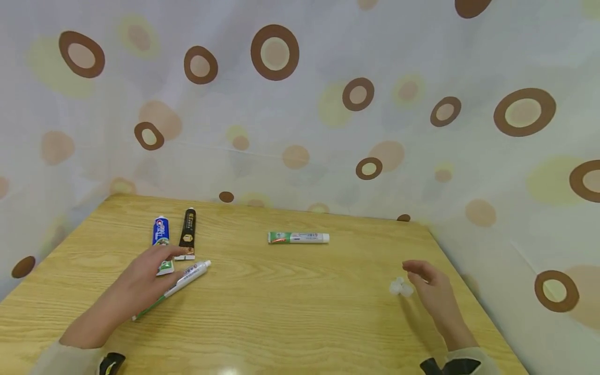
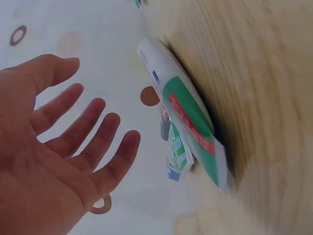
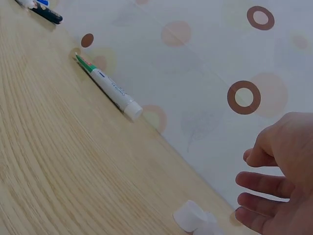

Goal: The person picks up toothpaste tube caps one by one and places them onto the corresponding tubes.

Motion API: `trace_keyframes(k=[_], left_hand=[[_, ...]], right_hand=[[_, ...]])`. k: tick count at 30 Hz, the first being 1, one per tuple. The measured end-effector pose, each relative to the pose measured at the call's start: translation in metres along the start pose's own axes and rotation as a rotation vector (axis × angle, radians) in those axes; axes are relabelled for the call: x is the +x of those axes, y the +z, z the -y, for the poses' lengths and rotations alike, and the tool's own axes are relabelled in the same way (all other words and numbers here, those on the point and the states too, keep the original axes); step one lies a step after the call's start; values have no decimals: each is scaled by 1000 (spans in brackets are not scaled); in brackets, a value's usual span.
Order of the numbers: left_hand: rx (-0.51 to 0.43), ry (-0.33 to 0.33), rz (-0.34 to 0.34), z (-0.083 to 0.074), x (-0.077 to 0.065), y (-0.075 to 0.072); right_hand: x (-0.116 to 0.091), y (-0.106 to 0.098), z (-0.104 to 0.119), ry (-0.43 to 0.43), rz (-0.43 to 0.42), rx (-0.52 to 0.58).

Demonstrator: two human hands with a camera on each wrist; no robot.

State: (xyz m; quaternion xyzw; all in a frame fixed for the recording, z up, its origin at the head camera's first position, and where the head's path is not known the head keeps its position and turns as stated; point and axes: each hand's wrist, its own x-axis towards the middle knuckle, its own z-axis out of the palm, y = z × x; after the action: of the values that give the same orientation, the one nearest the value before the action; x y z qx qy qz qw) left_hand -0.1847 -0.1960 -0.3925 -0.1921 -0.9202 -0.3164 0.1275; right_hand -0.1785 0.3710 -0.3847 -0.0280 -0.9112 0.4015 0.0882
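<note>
My left hand (image 1: 138, 280), fingers loosely bent and spread, hovers over a group of toothpaste tubes at the left and holds nothing. Closest to it lies a white and green toothpaste tube (image 1: 191, 275), slanted and partly covered by the hand. Behind that are a blue toothpaste tube (image 1: 161, 228), also partly covered, and a black toothpaste tube (image 1: 188, 226). On the right side, my right hand (image 1: 435, 296) is relaxed and empty, beside several small white caps (image 1: 400, 287). Those caps (image 3: 190, 216) sit just below the fingertips in the right wrist view.
Another white and green toothpaste tube (image 1: 298, 238), with a white cap at its right end, lies crosswise toward the back middle of the wooden table (image 1: 281, 312). A pale curtain (image 1: 309, 130) with brown rings hangs along the table's back and sides.
</note>
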Motion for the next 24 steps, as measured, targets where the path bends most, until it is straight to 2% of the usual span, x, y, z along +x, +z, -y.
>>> trace_keyframes(k=[3, 6, 14, 21, 24], left_hand=[[-15, -84, 70, 5, -5, -1], [0, -134, 127, 10, -7, 1], [115, -113, 246, 17, -7, 7], [148, -126, 255, 20, -7, 9], [161, -128, 260, 20, -7, 10]], right_hand=[[2, 3, -7, 12, 1, -15], [3, 7, -14, 29, 1, -16], [1, 15, -25, 102, 91, 22], [1, 15, -32, 64, 25, -16], [0, 12, -34, 84, 30, 7]])
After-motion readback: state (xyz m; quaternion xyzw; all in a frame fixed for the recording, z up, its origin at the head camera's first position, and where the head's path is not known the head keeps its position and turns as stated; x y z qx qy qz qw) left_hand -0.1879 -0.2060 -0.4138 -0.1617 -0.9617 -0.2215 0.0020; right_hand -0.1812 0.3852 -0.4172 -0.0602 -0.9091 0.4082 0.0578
